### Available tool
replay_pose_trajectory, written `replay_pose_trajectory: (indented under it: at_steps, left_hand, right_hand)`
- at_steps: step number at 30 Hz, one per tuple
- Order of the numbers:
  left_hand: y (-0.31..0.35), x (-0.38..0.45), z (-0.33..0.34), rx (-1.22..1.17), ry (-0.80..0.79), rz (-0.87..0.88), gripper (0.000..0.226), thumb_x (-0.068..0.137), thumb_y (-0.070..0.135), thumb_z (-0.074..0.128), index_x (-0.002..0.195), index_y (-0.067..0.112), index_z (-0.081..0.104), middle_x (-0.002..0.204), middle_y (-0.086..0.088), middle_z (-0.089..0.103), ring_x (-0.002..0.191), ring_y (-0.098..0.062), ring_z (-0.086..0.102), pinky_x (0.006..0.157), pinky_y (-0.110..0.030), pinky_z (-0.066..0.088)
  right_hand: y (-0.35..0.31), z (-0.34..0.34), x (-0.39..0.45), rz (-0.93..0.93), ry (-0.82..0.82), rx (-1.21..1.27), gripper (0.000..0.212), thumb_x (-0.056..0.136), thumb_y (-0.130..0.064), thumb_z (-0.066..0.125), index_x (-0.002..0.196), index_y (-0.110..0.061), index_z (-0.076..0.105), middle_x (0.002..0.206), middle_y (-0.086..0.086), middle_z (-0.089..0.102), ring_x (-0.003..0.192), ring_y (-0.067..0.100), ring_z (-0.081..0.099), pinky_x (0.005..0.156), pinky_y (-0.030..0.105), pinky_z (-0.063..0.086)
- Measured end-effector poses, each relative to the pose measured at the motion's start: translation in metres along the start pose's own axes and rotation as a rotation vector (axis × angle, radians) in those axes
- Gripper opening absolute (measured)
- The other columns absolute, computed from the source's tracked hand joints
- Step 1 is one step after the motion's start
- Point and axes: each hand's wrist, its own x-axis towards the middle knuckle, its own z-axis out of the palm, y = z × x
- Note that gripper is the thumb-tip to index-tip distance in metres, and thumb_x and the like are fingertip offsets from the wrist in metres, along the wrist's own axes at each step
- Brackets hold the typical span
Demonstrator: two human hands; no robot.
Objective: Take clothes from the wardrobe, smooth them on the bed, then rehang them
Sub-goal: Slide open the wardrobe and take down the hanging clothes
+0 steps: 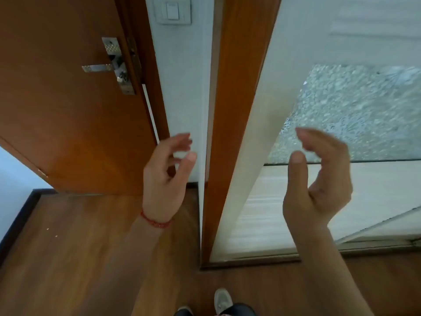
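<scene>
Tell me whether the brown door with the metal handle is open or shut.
Open. The brown door is swung away from its frame: a bright gap shows along its latch edge beside the metal handle, and its bottom edge angles across the floor.

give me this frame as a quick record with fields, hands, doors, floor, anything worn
left hand: raised, fingers loosely curled, holds nothing
right hand: raised, fingers curved, holds nothing
wrist: red bracelet on the left
wardrobe door: white with a frosted glass panel, at right
room door: brown wood, metal handle
wall: light switch at top
floor: wood
clothes: none in view
</scene>
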Motion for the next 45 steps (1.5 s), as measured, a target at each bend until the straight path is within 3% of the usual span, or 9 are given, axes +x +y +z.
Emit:
replay_pose_trajectory:
  at_steps: [4,8,12,23,31,34,37,41,45]
  left_hand:
    - [0.054,0.038,0.002,-0.04,0.106,0.292,0.038,0.085,0.036,0.043,0.121,0.024,0.039,0.126,-0.006,0.052,0.116,-0.016,0.053,0.094,-0.018,0.047]
    - [0.085,0.059,0.016,-0.062,0.1,0.371,0.047,0.086,0.036,0.046,0.128,0.028,0.028,0.133,0.007,0.041,0.126,-0.01,0.045,0.1,-0.032,0.047]
    - [0.089,0.072,0.03,-0.038,0.158,0.373,0.057,0.085,0.026,0.054,0.134,0.018,0.028,0.129,0.01,0.04,0.118,0.001,0.044,0.099,-0.025,0.047]
    - [0.079,0.076,0.036,0.016,0.256,0.456,0.073,0.077,0.056,0.054,0.133,0.016,0.029,0.129,0.002,0.043,0.118,-0.004,0.044,0.095,-0.01,0.043]
    - [0.086,0.07,0.038,0.073,0.303,0.469,0.071,0.078,0.04,0.06,0.132,0.001,0.036,0.132,-0.026,0.045,0.124,-0.027,0.044,0.103,-0.029,0.043]
    - [0.097,0.064,0.042,0.106,0.434,0.656,0.056,0.081,0.021,0.061,0.128,0.006,0.034,0.133,-0.029,0.037,0.128,-0.027,0.035,0.109,-0.019,0.029]
    - [0.115,0.057,0.055,0.103,0.517,0.896,0.047,0.079,0.01,0.059,0.121,0.003,0.039,0.132,-0.02,0.04,0.124,-0.032,0.036,0.108,-0.036,0.035]
    - [0.131,0.048,0.091,0.006,0.24,0.986,0.036,0.085,0.01,0.055,0.121,0.004,0.053,0.126,-0.013,0.051,0.12,-0.025,0.047,0.102,-0.033,0.043]
    - [0.126,0.044,0.154,-0.074,-0.139,0.564,0.042,0.088,0.022,0.053,0.128,0.011,0.051,0.131,-0.007,0.053,0.124,-0.014,0.048,0.104,-0.019,0.04]
  right_hand:
    - [-0.012,0.015,0.047,-0.166,0.127,-0.05,0.03,0.084,0.002,0.054,0.113,0.004,0.048,0.119,0.03,0.05,0.115,0.026,0.048,0.096,0.032,0.042]
    - [-0.014,0.036,0.066,-0.199,0.106,-0.064,0.041,0.084,-0.003,0.061,0.121,0.001,0.044,0.133,0.028,0.036,0.129,0.029,0.035,0.107,0.042,0.035]
    - [-0.01,0.047,0.071,-0.195,0.083,-0.162,0.039,0.087,-0.009,0.06,0.122,-0.005,0.046,0.134,0.035,0.036,0.132,0.031,0.031,0.109,0.042,0.031]
    - [-0.009,0.038,0.078,-0.143,0.077,-0.412,0.048,0.079,-0.024,0.066,0.123,-0.009,0.055,0.135,0.03,0.043,0.122,0.033,0.044,0.1,0.044,0.036]
    - [0.021,0.011,0.08,-0.114,0.181,-0.513,0.046,0.08,-0.018,0.062,0.124,-0.008,0.055,0.132,0.028,0.047,0.116,0.035,0.05,0.095,0.045,0.039]
    - [0.036,-0.006,0.082,-0.094,0.213,-0.557,0.043,0.083,-0.017,0.059,0.125,-0.009,0.054,0.133,0.027,0.047,0.113,0.035,0.051,0.091,0.046,0.044]
    - [0.052,-0.028,0.086,-0.06,0.213,-0.58,0.042,0.086,-0.019,0.056,0.126,-0.008,0.055,0.134,0.025,0.046,0.11,0.036,0.053,0.084,0.051,0.048]
    - [0.073,-0.058,0.094,-0.006,0.212,-0.62,0.044,0.085,-0.023,0.056,0.128,-0.011,0.053,0.135,0.021,0.047,0.11,0.032,0.054,0.08,0.052,0.051]
    - [0.094,-0.09,0.105,-0.008,0.191,-0.675,0.047,0.083,-0.023,0.059,0.128,-0.011,0.053,0.134,0.021,0.049,0.109,0.031,0.057,0.082,0.049,0.051]
